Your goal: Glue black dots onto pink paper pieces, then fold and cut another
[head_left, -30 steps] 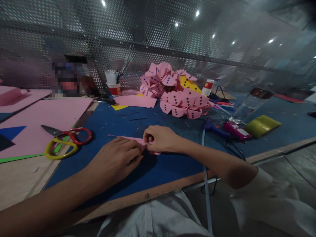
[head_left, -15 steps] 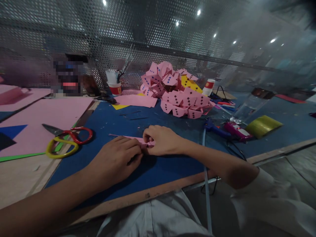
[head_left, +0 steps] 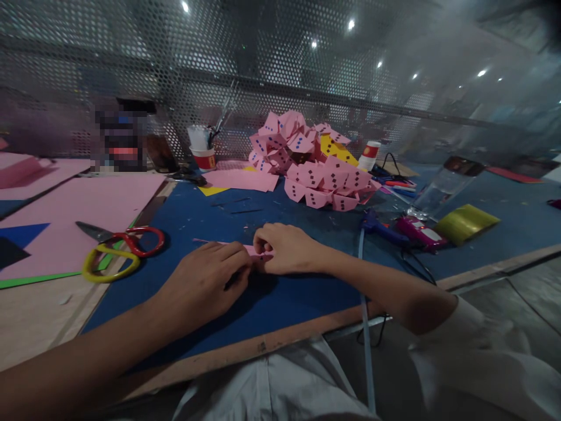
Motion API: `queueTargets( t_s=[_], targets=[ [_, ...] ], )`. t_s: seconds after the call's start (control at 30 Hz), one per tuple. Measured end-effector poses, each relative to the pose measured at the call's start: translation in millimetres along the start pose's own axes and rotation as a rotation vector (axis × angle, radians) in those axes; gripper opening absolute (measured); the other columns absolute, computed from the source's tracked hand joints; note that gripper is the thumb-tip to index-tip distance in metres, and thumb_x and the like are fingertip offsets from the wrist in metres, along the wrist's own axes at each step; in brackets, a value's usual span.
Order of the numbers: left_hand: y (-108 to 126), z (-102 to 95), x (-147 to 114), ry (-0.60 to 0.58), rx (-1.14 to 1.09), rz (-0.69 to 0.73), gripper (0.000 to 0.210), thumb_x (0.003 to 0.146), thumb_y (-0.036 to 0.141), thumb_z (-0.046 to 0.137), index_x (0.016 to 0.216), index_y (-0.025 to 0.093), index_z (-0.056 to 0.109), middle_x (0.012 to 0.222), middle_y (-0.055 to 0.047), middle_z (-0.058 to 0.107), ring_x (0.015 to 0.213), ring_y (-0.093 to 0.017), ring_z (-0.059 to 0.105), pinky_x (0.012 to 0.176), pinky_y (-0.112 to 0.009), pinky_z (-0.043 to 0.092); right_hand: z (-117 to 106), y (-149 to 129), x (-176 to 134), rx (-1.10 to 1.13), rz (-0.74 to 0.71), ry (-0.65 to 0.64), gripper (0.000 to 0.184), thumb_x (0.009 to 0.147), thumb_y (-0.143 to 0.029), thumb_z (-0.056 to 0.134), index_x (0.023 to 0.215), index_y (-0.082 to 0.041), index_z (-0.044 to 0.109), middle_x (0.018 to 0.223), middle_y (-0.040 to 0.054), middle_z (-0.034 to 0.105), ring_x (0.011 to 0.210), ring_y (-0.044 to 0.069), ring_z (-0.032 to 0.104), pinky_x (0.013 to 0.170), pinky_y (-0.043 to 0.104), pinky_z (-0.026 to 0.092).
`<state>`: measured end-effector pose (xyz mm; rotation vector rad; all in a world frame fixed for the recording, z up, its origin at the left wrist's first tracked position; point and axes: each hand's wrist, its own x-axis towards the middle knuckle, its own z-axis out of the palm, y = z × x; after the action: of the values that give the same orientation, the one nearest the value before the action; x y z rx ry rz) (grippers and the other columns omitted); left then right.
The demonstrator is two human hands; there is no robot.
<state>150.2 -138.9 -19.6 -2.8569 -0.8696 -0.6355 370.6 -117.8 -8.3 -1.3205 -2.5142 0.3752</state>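
Note:
A narrow strip of pink paper [head_left: 250, 249] lies on the blue tabletop [head_left: 205, 327], mostly covered by my fingers. My left hand [head_left: 214, 275] presses on its left part, fingers bent and close together. From the right, my right hand [head_left: 284, 248] grips the strip's other end with curled fingers, the fingertips partly hidden. The two hands almost meet at the strip. To the left of them rest scissors [head_left: 125, 242] with one red and one yellow handle loop, their blades pointing away to the left.
Pink folded-paper pieces [head_left: 328, 181] with dark dots are heaped at the back. On the right are a blue glue gun [head_left: 381, 228], a magenta device [head_left: 421, 233], a yellow-green packet [head_left: 468, 224] and a clear bottle [head_left: 447, 186]. Pink sheets [head_left: 100, 199] cover the left side.
Hardly anything differs. Both hands stay on the pink paper strip, with only a slight shift of the right fingers; the view has moved a little.

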Motion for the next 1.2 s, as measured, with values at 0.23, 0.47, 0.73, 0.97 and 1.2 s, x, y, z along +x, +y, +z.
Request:
queueTargets(
  t_s=[0.23,0.47,0.73,0.97,1.2],
  targets=[
    [1,0.4,-1,-0.001,0.018,0.034,0.022,0.098,0.018,0.049,0.095,0.020,0.071,0.098,-0.006,0.076,0.090,-0.025,0.072,0.082,-0.040,0.050,-1,4,3,0.065,0.003,0.012,0.015,0.077,-0.032,0.069,0.088,-0.022,0.069,0.094,0.0004,0.070,0.079,0.016,0.059,0.064,0.027,0.033],
    [2,-0.4,2,-0.008,0.016,0.043,0.020,0.096,0.017,0.051,0.092,0.020,0.071,0.097,-0.006,0.076,0.088,-0.026,0.071,0.080,-0.041,0.050,-6,4,6,0.112,0.043,-0.031,0.015,0.076,-0.022,0.064,0.088,-0.021,0.072,0.091,0.0000,0.072,0.080,0.015,0.061,0.064,0.025,0.035],
    [1,0.9,1,-0.028,0.017,0.042,0.023,0.098,0.018,0.048,0.090,0.020,0.069,0.094,-0.006,0.075,0.088,-0.026,0.070,0.081,-0.042,0.050,-4,8,7,0.142,0.045,-0.032,0.014,0.080,-0.021,0.066,0.091,-0.020,0.074,0.091,0.0006,0.074,0.080,0.014,0.062,0.065,0.024,0.036],
    [2,-0.3,0,-0.058,-0.069,0.000,0.024,0.097,0.016,0.048,0.088,0.018,0.070,0.095,-0.008,0.074,0.089,-0.024,0.069,0.082,-0.040,0.052,-7,18,6,0.335,0.024,-0.024,0.016,0.088,-0.017,0.061,0.097,-0.016,0.075,0.088,0.0014,0.074,0.079,0.013,0.064,0.070,0.023,0.041],
    [2,-0.3,1,-0.036,-0.089,-0.004,0.024,0.098,0.016,0.049,0.088,0.019,0.070,0.092,-0.008,0.072,0.090,-0.024,0.066,0.081,-0.039,0.052,-10,14,4,0.301,0.034,-0.033,0.024,0.079,-0.005,0.060,0.096,-0.015,0.074,0.092,0.0021,0.073,0.079,0.012,0.063,0.070,0.022,0.042]
  ],
)
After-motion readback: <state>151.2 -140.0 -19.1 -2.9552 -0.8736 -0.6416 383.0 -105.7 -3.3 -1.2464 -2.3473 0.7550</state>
